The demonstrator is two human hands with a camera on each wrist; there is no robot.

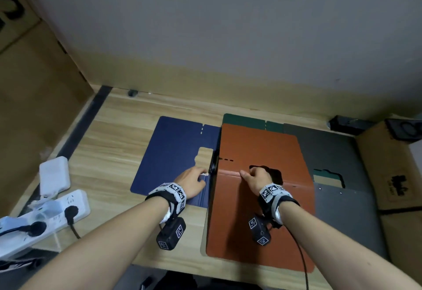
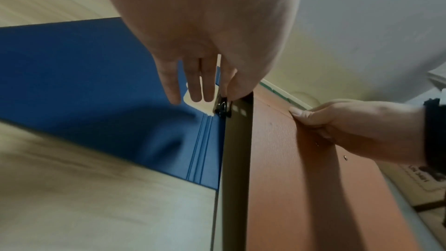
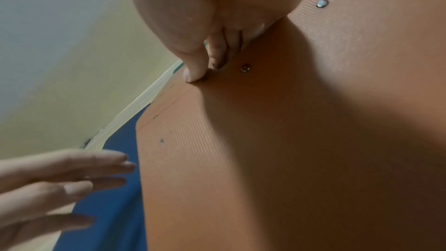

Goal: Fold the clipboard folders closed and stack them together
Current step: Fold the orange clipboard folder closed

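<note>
Four folders lie on the wooden table (image 1: 118,130), and the scene runs from a white power strip (image 1: 45,219) and a white adapter (image 1: 54,174) at the far left, well apart from both hands. Next comes the blue folder (image 1: 173,152), spread open and flat; the left hand (image 1: 193,181) rests over its near right corner with fingers (image 2: 193,83) straight and loosely spread, holding nothing, their tips by the notch in the cover. Just beyond those fingertips, at the blue folder's right edge, sits a black metal clip (image 2: 223,107), touching the raised left edge of the orange folder (image 1: 258,209). The orange folder lies just right of the left hand, partly overlapping the blue one, and the right hand (image 1: 257,179) holds it at the fold line across its middle: the thumb (image 3: 193,72) presses on top while the curled fingers tuck into the dark cut-out there. Beyond that hand, a green folder (image 1: 246,118) peeks out from under the orange folder's far edge. To the right of the grip, a grey folder (image 1: 338,175) lies open and flat, partly under the orange one. A cardboard box (image 1: 392,175) stands at the far right.
</note>
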